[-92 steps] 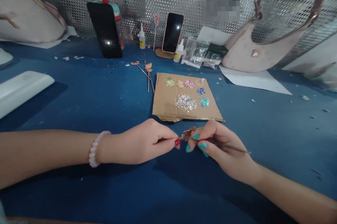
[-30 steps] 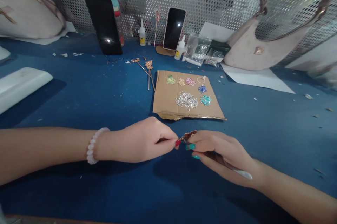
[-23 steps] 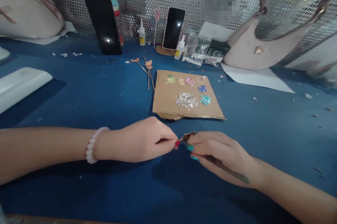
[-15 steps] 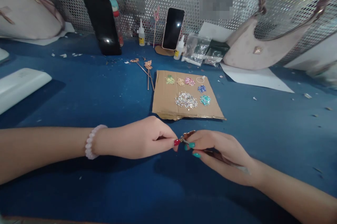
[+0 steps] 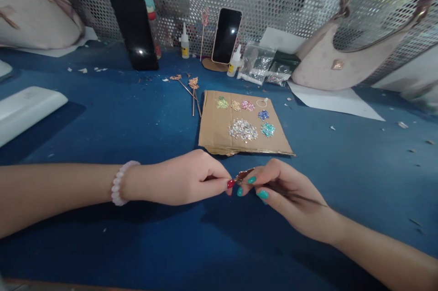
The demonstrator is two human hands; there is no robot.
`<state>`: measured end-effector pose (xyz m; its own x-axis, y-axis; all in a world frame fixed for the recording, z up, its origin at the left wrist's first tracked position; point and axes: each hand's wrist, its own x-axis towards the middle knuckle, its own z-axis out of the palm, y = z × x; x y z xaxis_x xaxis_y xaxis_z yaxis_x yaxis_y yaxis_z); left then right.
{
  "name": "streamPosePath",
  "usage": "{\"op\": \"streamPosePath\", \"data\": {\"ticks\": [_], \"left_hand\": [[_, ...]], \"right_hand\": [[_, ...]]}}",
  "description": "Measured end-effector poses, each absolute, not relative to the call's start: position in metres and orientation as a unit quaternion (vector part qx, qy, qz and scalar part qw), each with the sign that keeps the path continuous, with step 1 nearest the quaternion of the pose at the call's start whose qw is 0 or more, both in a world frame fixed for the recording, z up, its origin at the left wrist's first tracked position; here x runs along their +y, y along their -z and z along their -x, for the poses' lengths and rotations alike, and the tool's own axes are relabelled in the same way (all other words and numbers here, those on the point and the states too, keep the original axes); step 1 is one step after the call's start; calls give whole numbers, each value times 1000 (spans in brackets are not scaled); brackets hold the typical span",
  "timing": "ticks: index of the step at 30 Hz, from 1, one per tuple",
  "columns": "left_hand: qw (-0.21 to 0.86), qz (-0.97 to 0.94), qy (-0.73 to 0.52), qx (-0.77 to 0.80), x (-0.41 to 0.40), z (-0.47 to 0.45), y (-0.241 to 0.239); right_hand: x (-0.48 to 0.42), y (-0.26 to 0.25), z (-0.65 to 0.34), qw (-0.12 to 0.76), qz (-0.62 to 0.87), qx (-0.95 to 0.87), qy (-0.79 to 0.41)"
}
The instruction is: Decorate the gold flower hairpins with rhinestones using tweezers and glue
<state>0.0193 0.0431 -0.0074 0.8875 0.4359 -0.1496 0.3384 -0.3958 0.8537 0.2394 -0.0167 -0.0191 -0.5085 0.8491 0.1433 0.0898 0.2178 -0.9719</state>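
My left hand, with red nails and a beaded bracelet, pinches a small copper-coloured metal ornament between thumb and forefinger. Part of the ornament hides behind the fingers. Close against it is my right hand, with teal nails, its fingers closed around slim tweezers. Their back end lies across the palm; the tips are hard to make out beside the ornament. Beyond the hands, a cardboard sheet bears small heaps of gems: silver, turquoise, blue, pink, gold and green.
Copper hairpins lie left of the cardboard. Behind stand two glue bottles, a phone, a dark tablet-like slab and plastic bags. A handbag sits back right, a white case at left.
My right fingers have shifted on the tweezers, the thumb drawing slightly back. The tweezers have turned, so a narrow edge shows across the palm. My left hand has barely moved.
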Motion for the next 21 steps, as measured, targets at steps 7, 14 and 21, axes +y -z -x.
{"op": "streamPosePath", "data": {"ticks": [7,14,21], "left_hand": [[491,-834,-37,248,43,-18,6],[491,-833,-35,252,41,-18,5],[499,-827,-34,258,43,-20,5]], "right_hand": [[-18,21,-242,364,347,-724,-472],[-16,23,-243,359,339,-744,-450],[-16,22,-242,361,337,-748,-444]]}}
